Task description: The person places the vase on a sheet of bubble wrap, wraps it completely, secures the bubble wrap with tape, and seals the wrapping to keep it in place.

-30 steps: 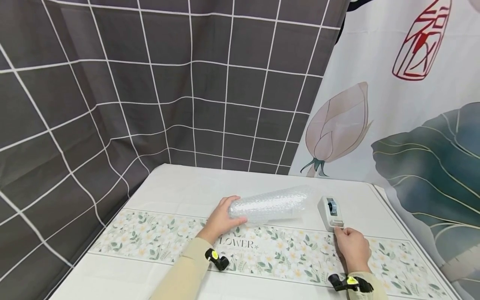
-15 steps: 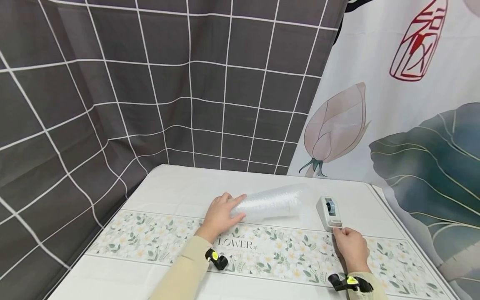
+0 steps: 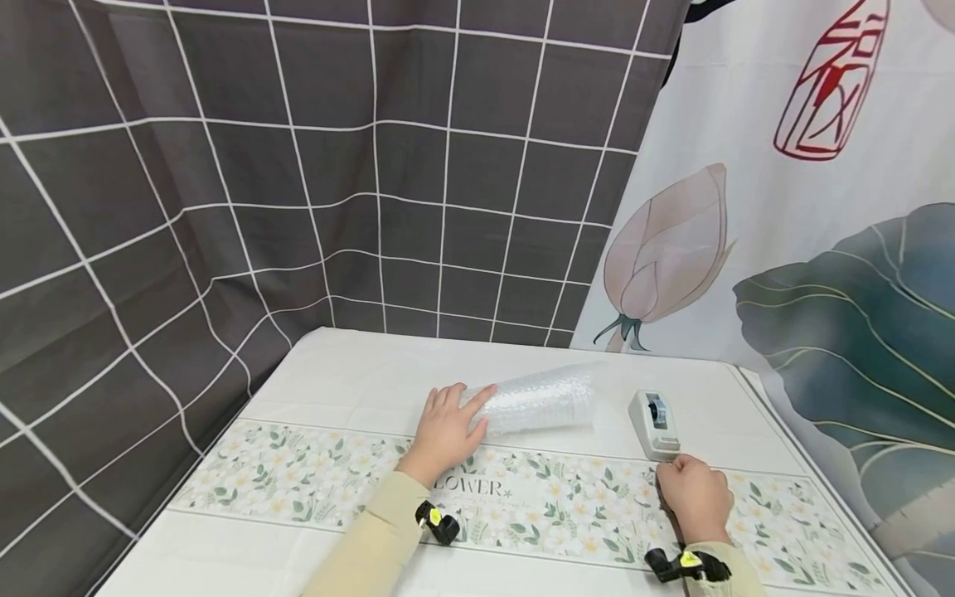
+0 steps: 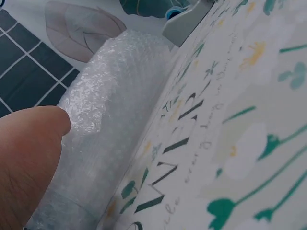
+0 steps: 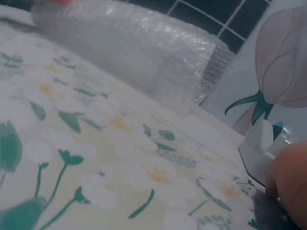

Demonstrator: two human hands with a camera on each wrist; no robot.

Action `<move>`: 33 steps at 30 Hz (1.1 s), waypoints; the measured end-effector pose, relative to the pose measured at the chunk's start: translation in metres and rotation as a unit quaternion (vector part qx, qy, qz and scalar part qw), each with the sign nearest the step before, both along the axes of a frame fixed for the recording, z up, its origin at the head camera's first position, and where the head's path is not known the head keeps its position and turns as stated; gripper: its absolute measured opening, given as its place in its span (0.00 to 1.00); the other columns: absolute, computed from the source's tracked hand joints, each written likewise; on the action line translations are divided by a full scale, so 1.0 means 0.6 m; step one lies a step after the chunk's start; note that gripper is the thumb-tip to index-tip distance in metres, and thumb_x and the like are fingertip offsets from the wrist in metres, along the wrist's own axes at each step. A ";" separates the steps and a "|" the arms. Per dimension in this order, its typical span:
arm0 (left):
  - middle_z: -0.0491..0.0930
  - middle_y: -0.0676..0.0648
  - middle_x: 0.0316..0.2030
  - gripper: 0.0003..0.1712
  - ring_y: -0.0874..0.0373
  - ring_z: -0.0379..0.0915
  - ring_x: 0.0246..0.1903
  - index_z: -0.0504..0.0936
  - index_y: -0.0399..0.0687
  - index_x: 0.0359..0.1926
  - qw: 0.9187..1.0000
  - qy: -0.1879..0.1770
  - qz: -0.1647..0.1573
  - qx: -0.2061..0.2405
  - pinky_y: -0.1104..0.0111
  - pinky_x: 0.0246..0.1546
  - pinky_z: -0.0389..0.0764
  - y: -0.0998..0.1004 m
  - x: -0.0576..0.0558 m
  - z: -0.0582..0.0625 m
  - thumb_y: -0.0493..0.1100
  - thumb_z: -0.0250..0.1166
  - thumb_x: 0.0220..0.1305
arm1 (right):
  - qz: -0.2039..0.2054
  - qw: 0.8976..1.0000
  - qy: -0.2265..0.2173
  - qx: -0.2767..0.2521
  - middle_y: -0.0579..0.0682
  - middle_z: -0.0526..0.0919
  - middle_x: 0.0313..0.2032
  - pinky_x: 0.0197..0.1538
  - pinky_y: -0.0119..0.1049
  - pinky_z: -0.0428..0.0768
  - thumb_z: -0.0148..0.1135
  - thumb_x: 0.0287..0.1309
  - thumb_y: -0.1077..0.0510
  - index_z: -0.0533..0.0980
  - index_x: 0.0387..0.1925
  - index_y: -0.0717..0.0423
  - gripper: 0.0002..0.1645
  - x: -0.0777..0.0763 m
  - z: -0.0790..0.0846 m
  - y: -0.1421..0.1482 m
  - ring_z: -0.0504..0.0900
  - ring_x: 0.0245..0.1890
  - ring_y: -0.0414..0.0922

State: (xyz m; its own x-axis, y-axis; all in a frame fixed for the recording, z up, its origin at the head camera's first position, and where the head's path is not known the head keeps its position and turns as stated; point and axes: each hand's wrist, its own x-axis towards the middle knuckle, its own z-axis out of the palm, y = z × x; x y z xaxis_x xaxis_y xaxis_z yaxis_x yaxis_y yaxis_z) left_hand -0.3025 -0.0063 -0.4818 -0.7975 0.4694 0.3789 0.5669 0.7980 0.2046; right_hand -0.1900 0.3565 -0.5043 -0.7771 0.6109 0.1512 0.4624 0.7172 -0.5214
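Observation:
A clear bubble wrap roll lies slantwise on the table; whether anything is inside cannot be made out. Over its left end rests my left hand, fingers spread and thumb along the near side. The thumb also shows against the bubble wrap in the left wrist view. To the right stands a white tape dispenser with a small bluish tape roll. At its front end my right hand is curled, thumb and forefinger pinched together on the tape's end; the clear strip itself is hardly visible.
A white tablecloth with a floral band covers the table. Behind hangs a dark gridded curtain, and on the right a white curtain with flower prints. Both wrists carry small black cameras.
My left hand has loosened its grip on the roll's end and now lies spread over it. The roll's loose lower flap shows less. My right hand has drawn slightly back from the dispenser.

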 end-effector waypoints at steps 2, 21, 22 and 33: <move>0.68 0.36 0.65 0.31 0.41 0.64 0.66 0.64 0.67 0.76 1.000 0.007 -0.003 0.006 0.38 0.70 0.55 -0.001 0.000 -0.002 0.55 0.53 0.75 | 0.002 1.000 0.001 0.002 0.47 0.64 0.11 0.30 0.44 0.60 0.51 0.58 0.57 0.63 0.13 0.52 0.18 0.000 -0.002 -0.002 0.65 0.23 0.52; 0.63 0.41 0.72 0.37 0.44 0.58 0.72 0.60 0.53 0.78 0.998 0.041 -0.002 -0.046 0.46 0.75 0.51 0.014 -0.005 -0.005 0.54 0.57 0.71 | 0.171 0.945 0.259 -0.108 0.47 0.71 0.26 0.31 0.26 0.65 0.71 0.57 0.65 0.74 0.24 0.56 0.13 -0.014 -0.009 -0.073 0.67 0.28 0.39; 0.64 0.42 0.72 0.37 0.44 0.58 0.72 0.60 0.52 0.78 0.998 0.047 -0.001 -0.051 0.46 0.75 0.51 0.015 -0.004 -0.006 0.54 0.57 0.72 | 0.195 0.937 0.269 -0.110 0.48 0.72 0.27 0.32 0.25 0.66 0.71 0.55 0.67 0.75 0.25 0.56 0.12 -0.018 -0.011 -0.082 0.68 0.29 0.39; 0.64 0.36 0.69 0.35 0.39 0.57 0.70 0.58 0.65 0.79 0.996 0.054 -0.002 -0.071 0.43 0.74 0.50 0.026 -0.002 -0.003 0.49 0.54 0.73 | 0.322 0.893 0.284 -0.135 0.54 0.75 0.30 0.33 0.38 0.72 0.71 0.53 0.72 0.79 0.31 0.56 0.11 -0.043 -0.009 -0.192 0.72 0.30 0.53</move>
State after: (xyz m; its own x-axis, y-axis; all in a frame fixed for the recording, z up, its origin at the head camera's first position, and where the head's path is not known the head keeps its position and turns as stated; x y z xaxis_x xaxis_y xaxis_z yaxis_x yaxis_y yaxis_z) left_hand -0.3040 0.0090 -0.4833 -0.7540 0.5269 0.3922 0.5824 0.8125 0.0280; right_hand -0.2157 0.2416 -0.5099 -0.8251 0.1383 0.5477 -0.3947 0.5525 -0.7341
